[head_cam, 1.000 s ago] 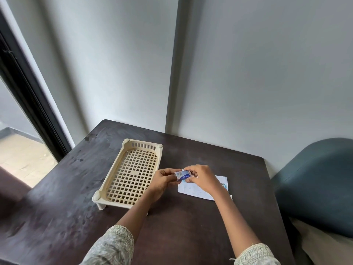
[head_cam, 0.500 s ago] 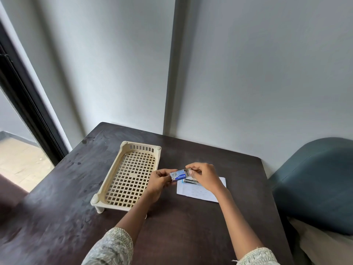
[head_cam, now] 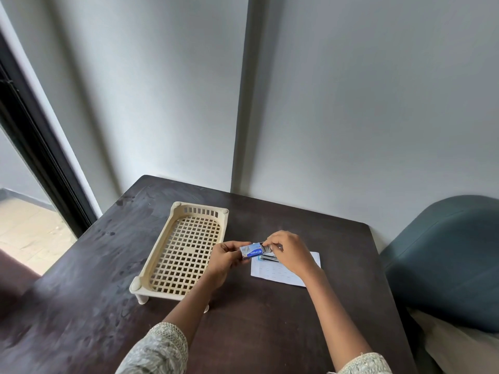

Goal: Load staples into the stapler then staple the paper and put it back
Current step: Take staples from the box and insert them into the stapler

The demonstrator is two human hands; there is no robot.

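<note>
Stapler [head_cam: 270,257] half hidden behind right hand [head_cam: 290,252]

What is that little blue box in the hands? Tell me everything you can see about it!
The staple box is a small, flat box, apparently cardboard, blue and white with tiny print too small to read. The left hand holds it level above the dark table. Its inner drawer is slid out on the right side, showing silvery staples. The right hand pinches at those staples. The box hovers just left of the paper.
</note>
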